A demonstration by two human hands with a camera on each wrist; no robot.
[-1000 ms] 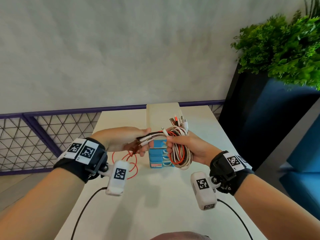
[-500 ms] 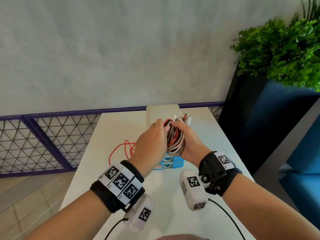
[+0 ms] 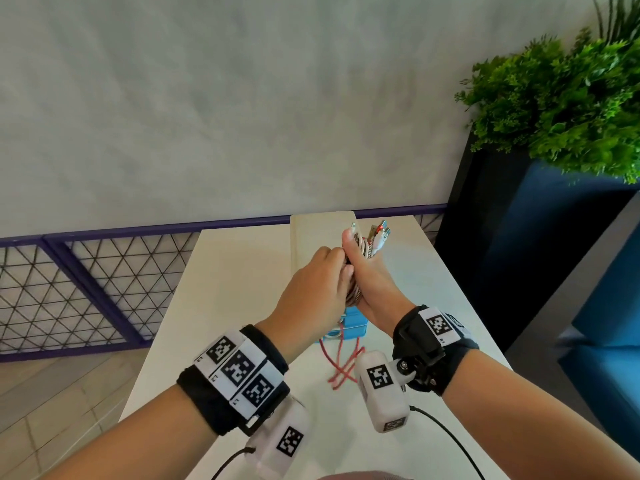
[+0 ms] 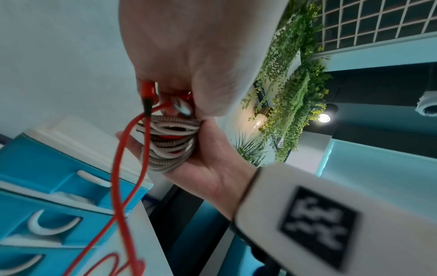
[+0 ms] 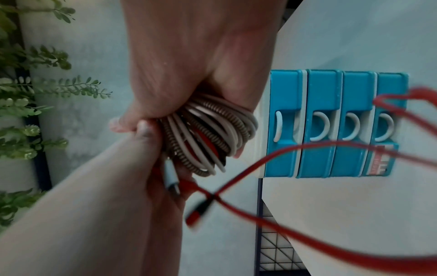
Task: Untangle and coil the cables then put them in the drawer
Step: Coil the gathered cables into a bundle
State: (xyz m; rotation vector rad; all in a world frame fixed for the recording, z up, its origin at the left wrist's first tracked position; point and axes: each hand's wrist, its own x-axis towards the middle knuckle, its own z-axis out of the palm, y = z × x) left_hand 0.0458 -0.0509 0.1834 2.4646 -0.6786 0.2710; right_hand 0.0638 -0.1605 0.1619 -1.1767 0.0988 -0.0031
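Observation:
My right hand grips a coiled bundle of white, braided and red cables above the blue drawer unit; several plugs stick out over the thumb. My left hand is pressed against the bundle and pinches the red cable near its red plug, together with a white plug. The rest of the red cable hangs loose in loops down to the table in front of the drawers. The coil sits in the right palm. All drawers look shut.
The drawer unit stands on a white table with a pale raised strip behind it. A purple mesh railing runs along the left. A dark planter with a green plant stands at the right.
My left hand came over from the left side to the bundle and took the red cable's end. The loose red loops shifted from the table's left to the front of the drawers.

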